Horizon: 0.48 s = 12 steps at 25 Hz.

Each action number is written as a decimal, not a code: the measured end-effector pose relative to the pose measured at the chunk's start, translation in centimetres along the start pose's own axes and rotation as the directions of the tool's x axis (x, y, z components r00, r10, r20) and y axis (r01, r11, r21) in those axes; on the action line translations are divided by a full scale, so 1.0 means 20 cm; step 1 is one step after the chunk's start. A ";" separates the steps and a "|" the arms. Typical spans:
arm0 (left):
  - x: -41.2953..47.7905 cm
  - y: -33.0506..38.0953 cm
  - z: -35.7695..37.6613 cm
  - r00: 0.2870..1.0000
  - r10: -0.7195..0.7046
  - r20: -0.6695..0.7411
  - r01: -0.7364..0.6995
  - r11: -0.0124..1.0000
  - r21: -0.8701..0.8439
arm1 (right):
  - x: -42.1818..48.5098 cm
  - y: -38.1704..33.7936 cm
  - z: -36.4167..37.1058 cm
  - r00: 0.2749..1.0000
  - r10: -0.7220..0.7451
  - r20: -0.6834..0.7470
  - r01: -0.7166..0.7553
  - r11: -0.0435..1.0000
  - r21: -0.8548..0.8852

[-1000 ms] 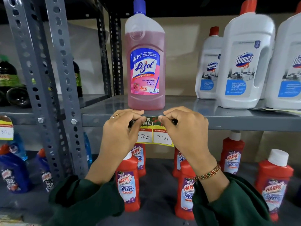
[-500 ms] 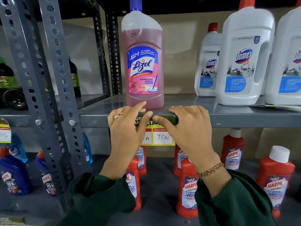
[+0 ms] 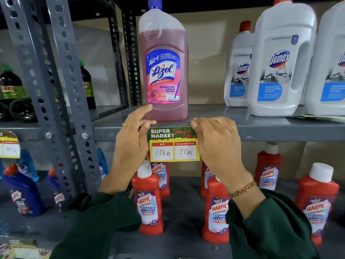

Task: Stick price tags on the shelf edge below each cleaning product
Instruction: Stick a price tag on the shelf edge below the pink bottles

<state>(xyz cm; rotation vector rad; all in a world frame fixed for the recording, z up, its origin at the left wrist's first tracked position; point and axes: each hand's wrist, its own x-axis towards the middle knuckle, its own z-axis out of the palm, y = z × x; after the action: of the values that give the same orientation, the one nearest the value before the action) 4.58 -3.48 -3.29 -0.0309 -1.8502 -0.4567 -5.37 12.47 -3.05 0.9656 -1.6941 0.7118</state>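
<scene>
Price tag [image 3: 174,144] hangs from the front edge of the grey shelf [image 3: 261,130], directly below the pink Lizol bottle [image 3: 164,71]; its green header band lies against the edge while the yellow lower part, with 150 Rs and 75 Rs handwritten in two white boxes, drops free below it; the tag looks level and centred under the bottle. Left hand [image 3: 130,144] sits at the tag's left end with fingers loosely spread, the upper ones raised toward the base of the bottle, so it seems to be barely touching the tag, if at all; right hand [image 3: 216,141] has its fingers curled together over the tag's top right corner, pressing it to the shelf edge (whether the adhesive has fully taken cannot be seen).

As for progress, this tag appears all but fixed; another tag [image 3: 9,144] marked 80 already hangs on the neighbouring rack at the left; the edge below the white Domex bottles [image 3: 280,62] shows no tag yet, and the red Harpic bottles [image 3: 149,202] on the lower shelf have none visible either, though their shelf edge lies mostly out of view; so several products likely remain.
</scene>
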 end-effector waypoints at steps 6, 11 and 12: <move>0.09 0.14 0.06 0.970 -0.030 -0.242 0.009 0.996 -0.088 | 0.06 0.19 -0.24 0.990 0.143 0.012 -0.141 0.949 0.281; 0.10 0.57 0.40 0.947 0.305 -0.098 -0.297 0.951 0.081 | 0.17 0.68 -0.55 0.944 0.329 -0.040 -0.330 0.925 -0.188; 0.09 0.65 0.49 0.935 0.356 0.000 -0.353 0.929 0.109 | 0.18 0.79 -0.58 0.923 0.368 0.114 -0.313 0.887 -0.339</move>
<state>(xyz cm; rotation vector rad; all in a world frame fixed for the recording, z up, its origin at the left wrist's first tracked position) -1.69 11.35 -0.32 -0.2829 -1.7975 -0.1035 -14.15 28.99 3.85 0.5189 -2.0904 0.5663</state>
